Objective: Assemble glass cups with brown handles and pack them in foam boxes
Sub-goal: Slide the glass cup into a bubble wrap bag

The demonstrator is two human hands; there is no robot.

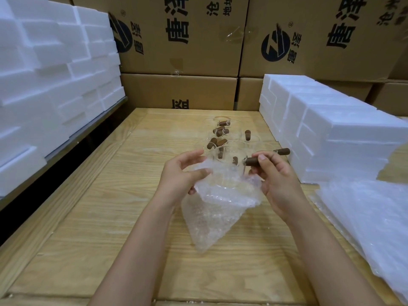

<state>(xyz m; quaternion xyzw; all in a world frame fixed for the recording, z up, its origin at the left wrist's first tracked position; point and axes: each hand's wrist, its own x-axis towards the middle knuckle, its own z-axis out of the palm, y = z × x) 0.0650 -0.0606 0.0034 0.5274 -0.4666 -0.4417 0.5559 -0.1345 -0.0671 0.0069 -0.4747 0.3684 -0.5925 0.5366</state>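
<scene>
- Cup (225, 180), clear glass, sits partway inside a bubble bag (216, 217) held above the bench (99, 217), between both hands; its brown handle (251, 161) sticks out to the right, clear of the bag
- Left hand (181, 175): thumb and fingers curled together, pinching the bag's left rim
- Right hand (278, 182): thumb and forefinger clamped on the handle; the lower fingers curl against the bag's right edge
- More cups (220, 138) with brown handles stand grouped on the bench just behind the hands
- Foam boxes (331, 133) are stacked at the right; a taller foam stack (50, 85) rises at the left; cartons (183, 40) fill the back
- Pile (375, 228) of clear bags lies on the bench at the right, just in front of the foam boxes
</scene>
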